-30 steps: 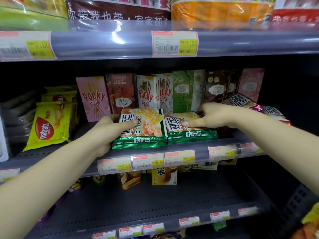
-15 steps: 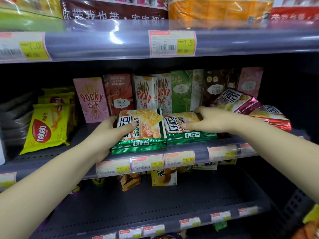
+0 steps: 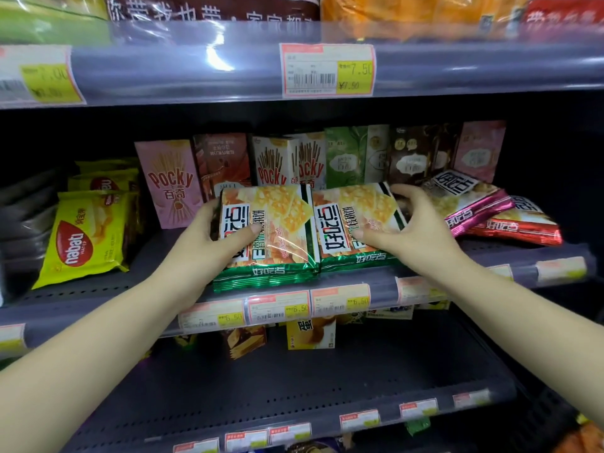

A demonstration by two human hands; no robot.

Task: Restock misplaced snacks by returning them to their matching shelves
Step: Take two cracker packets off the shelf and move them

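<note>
Both hands seemingly grip green packs (image 3: 268,237).

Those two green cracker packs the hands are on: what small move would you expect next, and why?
Probably set both down and square them up. The left hand grips the left green pack tilted up off its stack, the right hand holds the right green pack, and both sit at the shelf edge above the 6.50 tags.

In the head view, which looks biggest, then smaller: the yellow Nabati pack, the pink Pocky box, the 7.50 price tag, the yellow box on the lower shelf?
1. Nabati pack
2. Pocky box, close to the pack in area, and it stands farther back, so this order is unsure
3. 7.50 price tag
4. Yellow box, its top hidden by the shelf edge
</note>
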